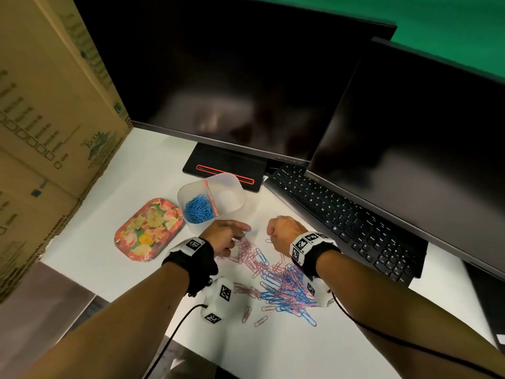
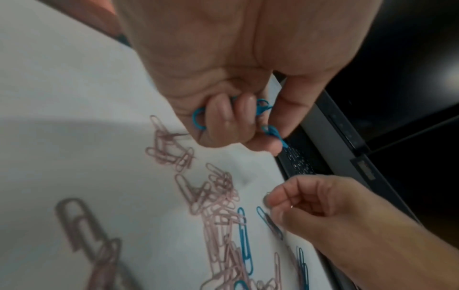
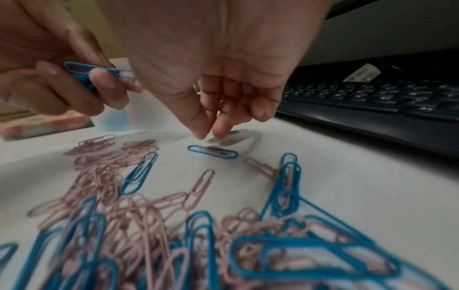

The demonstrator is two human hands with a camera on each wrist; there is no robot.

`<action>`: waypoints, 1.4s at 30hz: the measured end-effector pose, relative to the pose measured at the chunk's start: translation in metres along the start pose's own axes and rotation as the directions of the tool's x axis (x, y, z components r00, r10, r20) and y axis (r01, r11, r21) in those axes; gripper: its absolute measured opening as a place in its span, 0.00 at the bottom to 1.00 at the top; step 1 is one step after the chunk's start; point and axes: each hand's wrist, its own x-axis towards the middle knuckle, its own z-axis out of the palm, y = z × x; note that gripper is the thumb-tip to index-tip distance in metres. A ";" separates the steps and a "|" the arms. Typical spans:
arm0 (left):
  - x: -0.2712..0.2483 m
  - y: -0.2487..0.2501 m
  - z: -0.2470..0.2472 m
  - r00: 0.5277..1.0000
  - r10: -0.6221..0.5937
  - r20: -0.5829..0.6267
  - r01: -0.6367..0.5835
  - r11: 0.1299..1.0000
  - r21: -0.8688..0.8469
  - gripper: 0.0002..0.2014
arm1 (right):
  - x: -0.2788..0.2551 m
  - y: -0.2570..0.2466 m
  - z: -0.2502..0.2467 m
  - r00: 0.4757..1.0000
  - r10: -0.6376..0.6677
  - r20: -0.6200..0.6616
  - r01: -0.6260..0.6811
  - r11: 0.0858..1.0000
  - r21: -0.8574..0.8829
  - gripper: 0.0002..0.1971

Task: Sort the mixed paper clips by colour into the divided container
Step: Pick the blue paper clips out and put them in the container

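Note:
A mixed pile of pink and blue paper clips lies on the white table. The clear divided container stands beyond it; its left compartment holds blue clips, and the right one looks bare. My left hand hovers over the pile's far end, fingers curled round several blue clips. My right hand is low over the table with fingers curled, thumb and forefinger tips nearly together over a pale clip. Just in front of those tips lies a single blue clip. Whether they touch anything is unclear.
A floral tin lies left of the container. A black keyboard runs along the right, under two dark monitors; one monitor's stand is right behind the container. A cardboard box walls off the left side.

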 end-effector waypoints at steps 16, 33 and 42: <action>-0.011 -0.013 0.012 0.988 -0.146 0.058 0.157 0.943 -0.292 0.15 | -0.007 0.003 0.012 0.997 0.065 0.047 -0.064 0.997 -0.038 0.20; -0.010 -0.020 0.023 0.997 -0.074 -0.009 0.072 0.989 -0.126 0.18 | -0.024 0.029 0.009 0.990 0.109 -0.086 -0.043 0.829 0.558 0.14; -0.009 -0.028 0.012 0.993 -0.099 -0.062 0.099 0.995 -0.003 0.18 | -0.030 0.007 0.014 0.992 0.119 -0.027 -0.121 0.989 -0.089 0.15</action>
